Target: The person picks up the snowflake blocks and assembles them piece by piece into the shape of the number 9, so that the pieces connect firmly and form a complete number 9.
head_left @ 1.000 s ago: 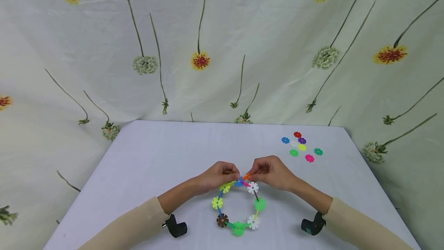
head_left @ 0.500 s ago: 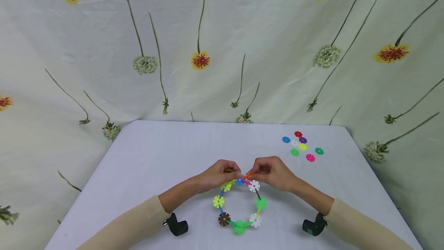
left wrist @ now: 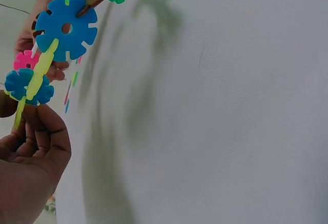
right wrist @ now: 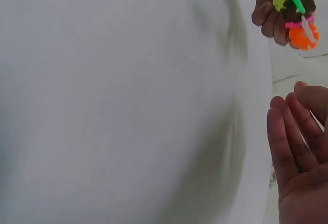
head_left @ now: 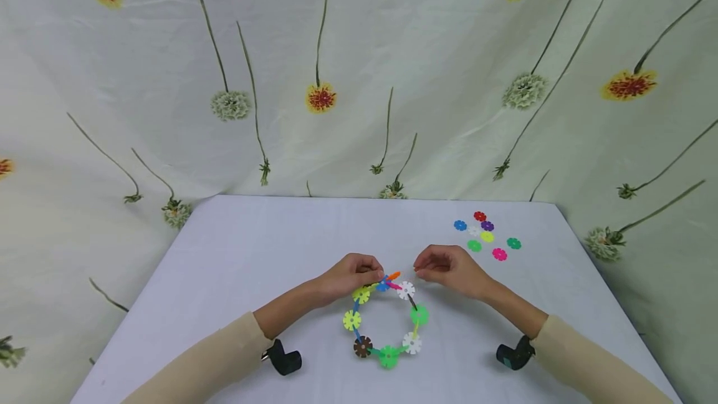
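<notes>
A ring of linked flower-shaped plastic discs is up in front of me, with a green disc [head_left: 388, 357] at its near side and a brown disc [head_left: 363, 346] at the lower left. My left hand [head_left: 352, 276] pinches the ring at its far left, beside a blue disc [head_left: 383, 283]; in the left wrist view, thumb and finger grip a yellow disc [left wrist: 19, 114]. An orange disc [right wrist: 303, 37] juts from the ring's far side. My right hand [head_left: 451, 269] hovers right of it, apart from the ring, its loosely bent fingers holding nothing.
Several loose flower discs lie at the back right of the white table [head_left: 269, 235], among them a pink disc [head_left: 500, 254] and a red disc [head_left: 480, 216]. A flower-printed cloth [head_left: 359, 142] hangs behind the table. Black wrist cameras sit on both forearms.
My right hand has let go of the orange disc and drawn away to the right. The orange disc stays on the ring, which my left hand has raised slightly.
</notes>
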Demonstrator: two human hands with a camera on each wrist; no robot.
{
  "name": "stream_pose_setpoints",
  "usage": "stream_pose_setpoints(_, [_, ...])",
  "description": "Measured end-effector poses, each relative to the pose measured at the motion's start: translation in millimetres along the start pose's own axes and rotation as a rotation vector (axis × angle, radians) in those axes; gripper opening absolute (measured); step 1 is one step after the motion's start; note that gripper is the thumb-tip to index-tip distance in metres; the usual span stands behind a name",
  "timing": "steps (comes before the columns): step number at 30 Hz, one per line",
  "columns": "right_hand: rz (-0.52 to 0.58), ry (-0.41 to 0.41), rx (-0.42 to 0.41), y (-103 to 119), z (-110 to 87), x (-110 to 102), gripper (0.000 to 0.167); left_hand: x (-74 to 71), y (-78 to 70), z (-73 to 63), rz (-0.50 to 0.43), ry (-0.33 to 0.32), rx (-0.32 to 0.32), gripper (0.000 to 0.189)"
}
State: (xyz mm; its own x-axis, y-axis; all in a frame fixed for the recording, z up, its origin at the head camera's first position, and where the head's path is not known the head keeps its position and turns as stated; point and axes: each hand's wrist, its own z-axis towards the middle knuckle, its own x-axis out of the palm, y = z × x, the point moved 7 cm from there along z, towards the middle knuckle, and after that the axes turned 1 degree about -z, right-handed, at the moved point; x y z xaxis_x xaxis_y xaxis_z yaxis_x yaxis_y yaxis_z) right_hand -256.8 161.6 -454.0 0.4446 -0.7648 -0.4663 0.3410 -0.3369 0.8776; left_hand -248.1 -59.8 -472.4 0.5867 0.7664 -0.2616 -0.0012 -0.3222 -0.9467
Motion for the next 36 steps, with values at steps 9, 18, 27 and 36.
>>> stream_pose_setpoints(9, [-0.247, -0.183, 0.133, -38.6, -10.7, -46.4, 0.013, -4.1, 3.2, -3.1, -0.016, 0.001, -0.010, 0.023])
stream_pose_setpoints(18, [-0.461, -0.334, 0.215, -64.5, -22.3, -86.3, 0.019, -8.6, 9.9, -3.7, -0.022, -0.003, -0.008, 0.025])
stream_pose_setpoints(27, [-0.515, -0.417, 0.392, -83.0, -34.1, -108.6, 0.029, -8.8, 11.1, -6.3, -0.024, -0.001, -0.016, 0.026])
stream_pose_setpoints(36, [-0.518, -0.387, 0.394, -85.7, -33.3, -111.9, 0.026, -9.7, 8.6, -7.7, -0.017, 0.006, -0.008, 0.026])
